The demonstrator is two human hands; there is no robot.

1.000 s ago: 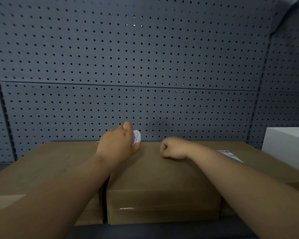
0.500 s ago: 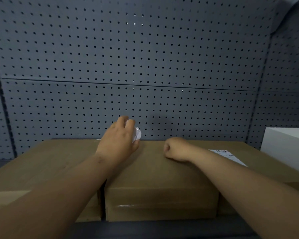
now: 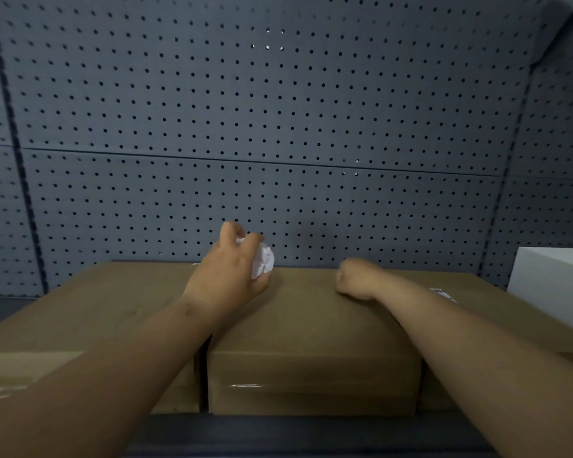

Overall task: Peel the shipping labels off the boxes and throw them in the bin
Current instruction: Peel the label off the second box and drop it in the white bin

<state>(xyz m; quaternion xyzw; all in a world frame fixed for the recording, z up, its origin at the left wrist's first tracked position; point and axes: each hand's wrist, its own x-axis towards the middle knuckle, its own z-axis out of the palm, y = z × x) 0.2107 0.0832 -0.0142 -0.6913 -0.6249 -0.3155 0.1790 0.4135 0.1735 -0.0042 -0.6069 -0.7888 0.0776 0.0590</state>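
Holding the crumpled label (image 3: pixel 262 259) in the left hand (image 3: pixel 227 276) above the middle box (image 3: pixel 311 332), keep that grip tight until the bin, unseen here; right hand (image 3: pixel 356 279) is fisted, seemingly empty.

single head-worn view, facing forward and slightly down; close over boxes (image 3: pixel 311 328); pegboard wall (image 3: pixel 278 110) behind
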